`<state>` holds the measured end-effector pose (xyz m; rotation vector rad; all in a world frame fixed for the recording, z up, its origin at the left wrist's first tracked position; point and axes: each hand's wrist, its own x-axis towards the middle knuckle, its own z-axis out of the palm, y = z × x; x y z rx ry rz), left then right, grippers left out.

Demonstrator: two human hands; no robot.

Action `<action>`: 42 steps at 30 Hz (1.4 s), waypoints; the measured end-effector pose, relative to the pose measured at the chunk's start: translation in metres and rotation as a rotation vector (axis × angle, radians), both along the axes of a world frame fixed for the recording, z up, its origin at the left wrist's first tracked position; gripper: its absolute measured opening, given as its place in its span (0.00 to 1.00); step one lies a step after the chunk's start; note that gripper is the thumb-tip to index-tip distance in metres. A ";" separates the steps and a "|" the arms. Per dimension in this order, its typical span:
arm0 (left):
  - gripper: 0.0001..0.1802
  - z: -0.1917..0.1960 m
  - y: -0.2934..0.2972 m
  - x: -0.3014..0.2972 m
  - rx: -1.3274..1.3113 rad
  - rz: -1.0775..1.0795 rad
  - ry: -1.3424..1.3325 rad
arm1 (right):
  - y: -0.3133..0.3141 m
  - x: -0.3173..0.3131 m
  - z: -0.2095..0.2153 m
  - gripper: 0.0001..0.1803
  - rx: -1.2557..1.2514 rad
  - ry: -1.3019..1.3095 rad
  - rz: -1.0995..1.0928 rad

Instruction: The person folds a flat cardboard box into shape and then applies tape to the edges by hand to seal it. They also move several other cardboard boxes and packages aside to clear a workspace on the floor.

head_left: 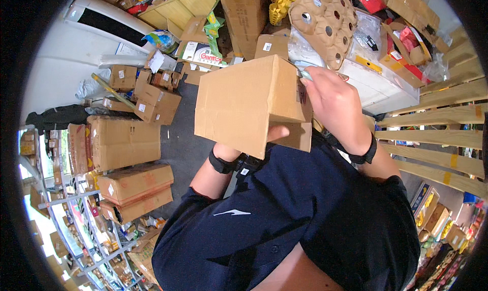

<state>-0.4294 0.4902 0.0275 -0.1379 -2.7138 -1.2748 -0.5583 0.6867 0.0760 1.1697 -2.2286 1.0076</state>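
Head view: cardboard box (244, 100) is held at chest height. Left hand (274, 134) supports it from beneath, thumb visible at the lower edge. Right hand (333, 105) grips the right side panel. Risk: box may tilt and slip, since support sits mostly on one side.

A plain brown cardboard box (244, 103) is seen against a dark navy shirt (305, 215) (marked with one small white streak); black wristbands (221, 165) are worn, and pale wooden slats (437, 118) are noted.
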 end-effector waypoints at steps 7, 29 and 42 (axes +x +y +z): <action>0.37 0.015 0.021 -0.008 0.512 0.274 0.006 | -0.007 0.003 -0.010 0.11 0.076 -0.160 -0.021; 0.19 0.035 0.018 -0.034 1.107 0.516 0.260 | -0.005 -0.006 0.003 0.13 -0.116 -0.066 -0.068; 0.23 0.032 0.022 -0.035 0.930 0.435 0.417 | -0.002 0.001 0.024 0.14 -0.102 -0.157 -0.078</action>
